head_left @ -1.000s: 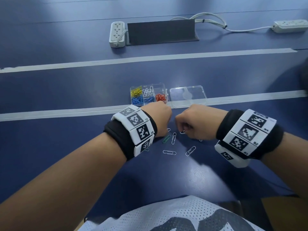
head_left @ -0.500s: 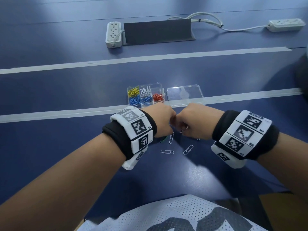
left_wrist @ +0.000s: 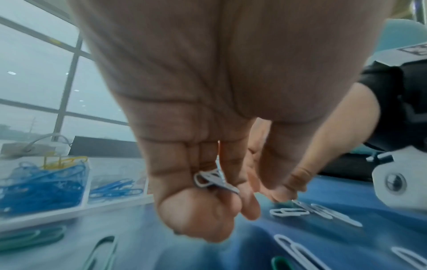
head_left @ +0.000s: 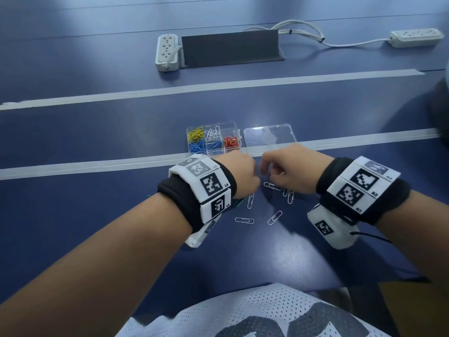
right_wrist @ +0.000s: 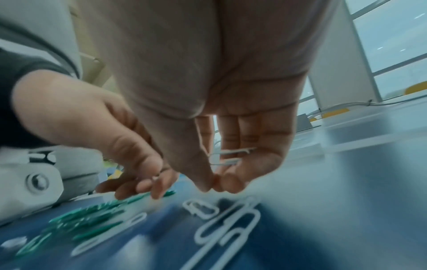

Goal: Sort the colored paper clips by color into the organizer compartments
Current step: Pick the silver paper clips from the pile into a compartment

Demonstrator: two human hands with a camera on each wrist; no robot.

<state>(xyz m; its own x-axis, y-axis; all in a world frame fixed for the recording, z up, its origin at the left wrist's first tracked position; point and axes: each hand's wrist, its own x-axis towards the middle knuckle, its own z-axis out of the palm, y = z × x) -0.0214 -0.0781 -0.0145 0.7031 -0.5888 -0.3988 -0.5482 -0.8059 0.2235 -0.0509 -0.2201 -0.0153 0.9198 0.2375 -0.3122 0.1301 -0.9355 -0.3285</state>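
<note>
The clear organizer (head_left: 243, 138) holds yellow clips (head_left: 195, 135), blue clips (head_left: 197, 146), white clips (head_left: 211, 133) and red clips (head_left: 230, 142) in separate compartments. My left hand (head_left: 252, 177) hovers just in front of it, fingers curled round a few white clips (left_wrist: 215, 180). My right hand (head_left: 267, 166) is close beside it; its curled fingers hold white clips (right_wrist: 228, 157), thumb and fingertips pinched together. Loose white clips (head_left: 244, 220) and a green clip (head_left: 239, 202) lie on the blue table under and between the hands.
The organizer's clear lid (head_left: 269, 138) lies open to the right of the compartments. Grey tape strips (head_left: 97, 166) cross the table. Two power strips (head_left: 167, 52) and a dark cable box (head_left: 230, 47) sit at the far edge.
The hands came together until they touched half a second ago and now stand slightly apart. Both stay curled over the loose clips.
</note>
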